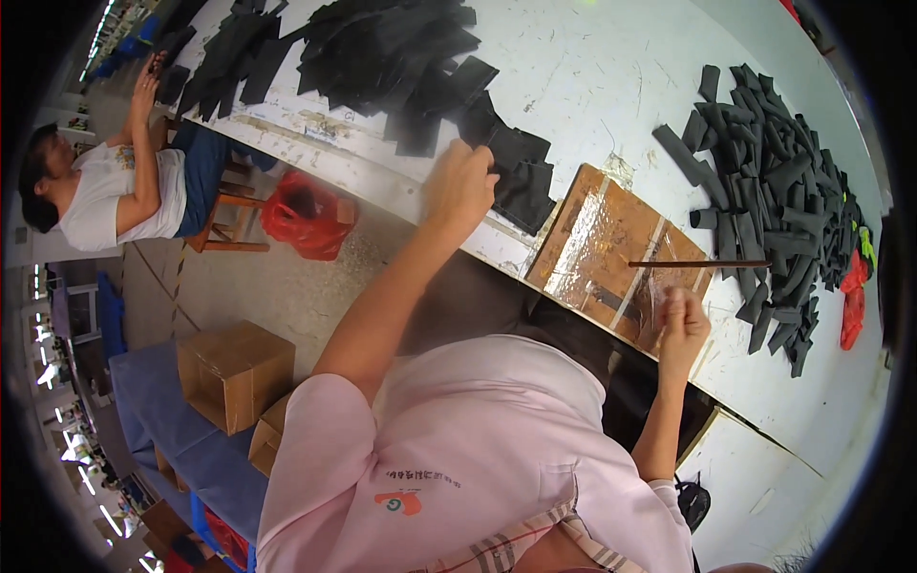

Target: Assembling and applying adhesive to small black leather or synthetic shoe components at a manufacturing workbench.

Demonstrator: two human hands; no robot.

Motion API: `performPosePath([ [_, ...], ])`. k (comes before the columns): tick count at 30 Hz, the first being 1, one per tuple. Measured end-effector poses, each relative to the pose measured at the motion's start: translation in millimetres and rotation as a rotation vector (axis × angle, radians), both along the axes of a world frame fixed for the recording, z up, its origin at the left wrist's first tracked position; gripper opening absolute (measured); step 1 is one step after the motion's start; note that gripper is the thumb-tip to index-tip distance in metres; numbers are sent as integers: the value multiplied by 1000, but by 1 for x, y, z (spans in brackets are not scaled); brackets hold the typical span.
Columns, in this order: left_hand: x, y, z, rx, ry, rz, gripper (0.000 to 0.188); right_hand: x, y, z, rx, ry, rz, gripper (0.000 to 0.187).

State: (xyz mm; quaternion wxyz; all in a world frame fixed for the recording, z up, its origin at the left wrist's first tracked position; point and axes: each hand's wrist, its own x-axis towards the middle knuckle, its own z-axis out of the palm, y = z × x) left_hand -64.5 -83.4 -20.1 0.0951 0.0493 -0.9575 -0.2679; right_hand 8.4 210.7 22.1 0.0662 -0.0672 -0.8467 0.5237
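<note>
My left hand [462,191] is closed at the table's near edge, its fingertips against a flat black fabric piece [523,194] at the end of a loose row. What exactly lies between these fingers is partly hidden. Over the near right part of a brown wooden board [585,244] covered with clear tape, my right hand [682,329] is curled with thumb and fingers together; I cannot make out anything in it. A thin brown rod [697,264] juts out above the board, just beyond this hand, and reaches toward the right.
Flat black pieces [382,53] are heaped at the far left of the white table [592,86]. Narrow, tube-like black strips [774,191] are piled on the right. Beyond the table's left edge are a red plastic bag [308,215], a cardboard box [235,372] and a seated person [143,181].
</note>
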Motion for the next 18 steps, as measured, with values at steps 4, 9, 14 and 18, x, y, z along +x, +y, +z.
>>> performPosePath([
  [4, -5, -10, -5, 12, 62, -103, 11, -17, -52, 34, 179, 186, 274, 13],
  [9, -7, -2, -14, -33, 126, -135, 11, -47, -102, 44, 150, 306, 479, 10],
  [14, 0, -2, -4, -110, 226, -292, 10, -51, -119, 31, 242, 150, 584, 11],
  [18, 11, 4, 35, 81, 261, -485, 6, -53, -129, 44, 412, 511, 610, 25],
])
